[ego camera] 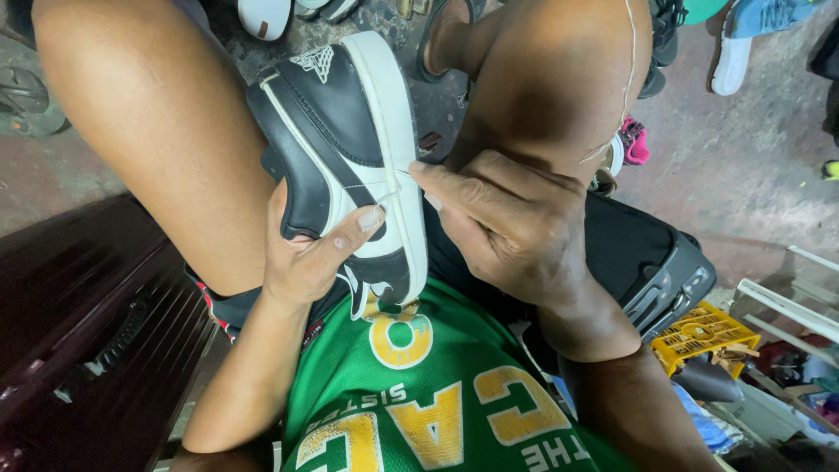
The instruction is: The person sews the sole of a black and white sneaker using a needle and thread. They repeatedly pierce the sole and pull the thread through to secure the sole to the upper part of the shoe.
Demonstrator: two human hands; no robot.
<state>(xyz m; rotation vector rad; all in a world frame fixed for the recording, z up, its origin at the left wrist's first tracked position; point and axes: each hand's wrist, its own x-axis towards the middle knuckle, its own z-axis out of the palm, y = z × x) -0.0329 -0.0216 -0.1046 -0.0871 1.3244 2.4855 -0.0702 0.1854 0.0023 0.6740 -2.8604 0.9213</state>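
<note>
The left hand (pixel 310 253) clamps the black-and-white sneaker (pixel 350 157): light, stiff-soled, best gripped at the upper. The right hand (pixel 502 223) pinches what seems a needle (pixel 404 173) at the sole edge.

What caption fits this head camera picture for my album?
Left hand steadies a black-and-white sneaker between the knees while the right hand pinches at its white sole edge.

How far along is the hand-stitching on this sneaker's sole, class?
Done: cannot tell; no finished stitches show clearly. In hand: the left hand grips the black-and-white leather sneaker between the knees, while the right hand pinches a thin needle at its white rubber sole edge; white thread trails over the knee. Left: apparently most of that edge.
</note>
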